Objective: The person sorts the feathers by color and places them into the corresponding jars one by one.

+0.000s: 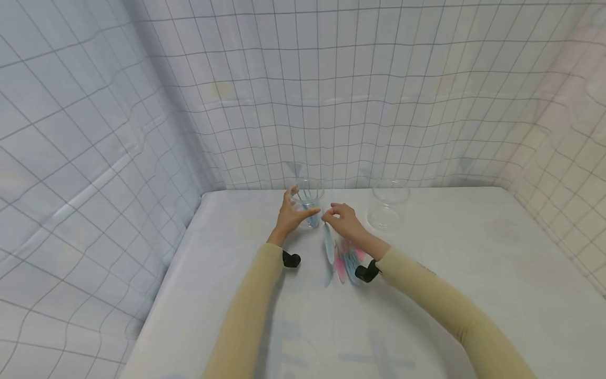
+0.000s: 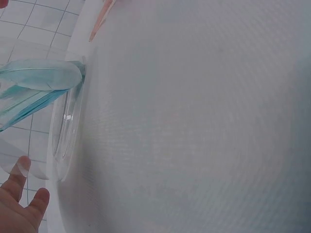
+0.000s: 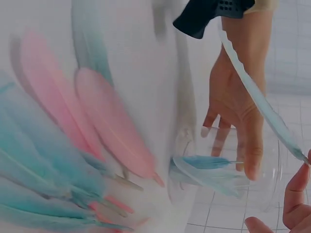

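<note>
My left hand (image 1: pixel 289 217) holds a clear glass cup (image 3: pixel 268 191), thumb on the near side and fingers behind. Inside the cup, blue feathers (image 3: pixel 206 161) lean against the wall, their quills toward the rim. My right hand (image 1: pixel 346 221) pinches a pale blue feather (image 3: pixel 257 99) by its quill tip, and the feather hangs down just right of the cup. Below my right wrist, several loose pink feathers (image 3: pixel 114 124) and blue feathers (image 3: pixel 36 141) lie in a pile on the white table, partly hidden by the arm in the head view.
A second clear glass cup (image 1: pixel 387 213) stands to the right, beyond my right hand. The white table (image 1: pixel 454 247) ends at the back against a hanging white sheet (image 1: pixel 331 105) with a grid pattern, which also runs along both sides.
</note>
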Demonstrator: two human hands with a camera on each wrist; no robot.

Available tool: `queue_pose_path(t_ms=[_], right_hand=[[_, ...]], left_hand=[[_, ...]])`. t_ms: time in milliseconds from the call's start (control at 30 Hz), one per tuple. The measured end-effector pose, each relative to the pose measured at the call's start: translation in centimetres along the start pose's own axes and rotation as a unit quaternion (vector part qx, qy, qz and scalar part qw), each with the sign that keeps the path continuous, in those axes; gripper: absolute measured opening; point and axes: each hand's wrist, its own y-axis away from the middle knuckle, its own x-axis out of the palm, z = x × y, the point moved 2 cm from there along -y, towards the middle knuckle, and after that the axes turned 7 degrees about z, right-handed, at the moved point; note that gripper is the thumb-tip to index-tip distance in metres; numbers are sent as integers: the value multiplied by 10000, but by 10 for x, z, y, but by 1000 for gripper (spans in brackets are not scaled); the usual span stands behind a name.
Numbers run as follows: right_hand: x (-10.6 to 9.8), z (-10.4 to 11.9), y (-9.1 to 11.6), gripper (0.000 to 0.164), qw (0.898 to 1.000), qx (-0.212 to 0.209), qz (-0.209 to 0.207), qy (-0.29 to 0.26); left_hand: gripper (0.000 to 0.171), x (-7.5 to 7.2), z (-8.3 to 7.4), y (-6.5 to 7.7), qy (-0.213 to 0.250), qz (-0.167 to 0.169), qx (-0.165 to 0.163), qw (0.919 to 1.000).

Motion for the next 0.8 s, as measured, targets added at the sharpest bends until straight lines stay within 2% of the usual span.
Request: queue_pose_path(t_ms=[133, 367, 500, 633, 800], right_hand=[[-11, 7, -5, 28, 9975, 333, -122, -618], [-25, 20, -20, 35, 9839, 632, -370, -1633], [-30, 27, -31, 31, 9751, 570, -654, -2042], [-32, 33, -41, 28, 9654, 397, -953, -2393], [-33, 35, -52, 29, 9479, 302, -1310, -2889]], left_hand=[[107, 0, -1, 2, -53, -39, 17, 10000], [106, 2, -1, 4, -74, -77, -7, 9999], [97, 3, -1, 5, -136, -124, 41, 9998], [99, 4, -2, 7, -109, -172, 46, 9998], [104, 7, -2, 11, -239, -234, -64, 9994]])
